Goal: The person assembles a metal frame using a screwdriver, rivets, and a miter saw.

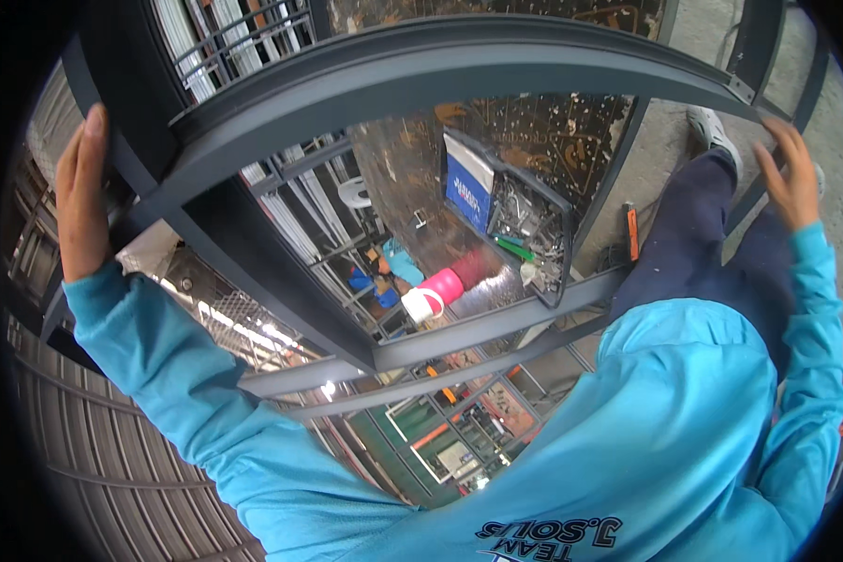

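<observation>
A dark grey metal frame (459, 73) spans the view in front of me, its long beam bowed by the lens. At the far left, my left hand (82, 201) lies along the frame's side post with its fingers stretched out; its palm side is partly hidden. Over at the right end of the beam, my right hand (792, 178) has thumb and fingers apart, its fingertips at the corner by a small bracket (740, 90). Neither hand is visibly wrapped round anything.
Beyond the frame, a worn brown tabletop (393, 150) carries a pink jug (440, 288) with a white lid, an open black case (562, 234) of small metal parts and a blue-and-white box (468, 183). An orange-handled tool (632, 232) lies near my leg. Corrugated sheeting (94, 440) is lower left.
</observation>
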Available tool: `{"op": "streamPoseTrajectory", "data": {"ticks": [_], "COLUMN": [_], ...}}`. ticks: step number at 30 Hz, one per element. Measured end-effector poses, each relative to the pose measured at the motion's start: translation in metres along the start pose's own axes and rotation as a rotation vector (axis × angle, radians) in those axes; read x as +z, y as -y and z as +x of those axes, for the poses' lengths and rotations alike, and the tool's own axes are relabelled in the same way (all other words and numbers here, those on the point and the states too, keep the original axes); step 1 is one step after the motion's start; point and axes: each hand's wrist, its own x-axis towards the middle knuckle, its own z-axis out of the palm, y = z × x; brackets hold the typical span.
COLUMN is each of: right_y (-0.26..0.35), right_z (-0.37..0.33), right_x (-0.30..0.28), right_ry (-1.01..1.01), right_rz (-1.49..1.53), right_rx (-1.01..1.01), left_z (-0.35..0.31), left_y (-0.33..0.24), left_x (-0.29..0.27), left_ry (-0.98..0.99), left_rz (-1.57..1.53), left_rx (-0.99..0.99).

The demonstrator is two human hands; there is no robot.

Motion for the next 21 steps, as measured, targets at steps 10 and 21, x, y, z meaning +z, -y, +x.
{"op": "streamPoseTrajectory", "data": {"ticks": [10, 21], "right_y": [-0.473, -0.412], "right_z": [-0.360, -0.138], "right_x": [-0.125, 0.009], "right_ry": [0.378, 0.209], "right_rz": [-0.389, 0.180], "right_rx": [1.018, 0.706], "left_z": [-0.001, 0.008], "left_y": [-0.013, 0.010], "left_x": [0.007, -0.005], "left_ry": [-0.025, -0.023], "left_rz": [-0.033, -0.035], "left_rx": [-0.164, -0.274]}}
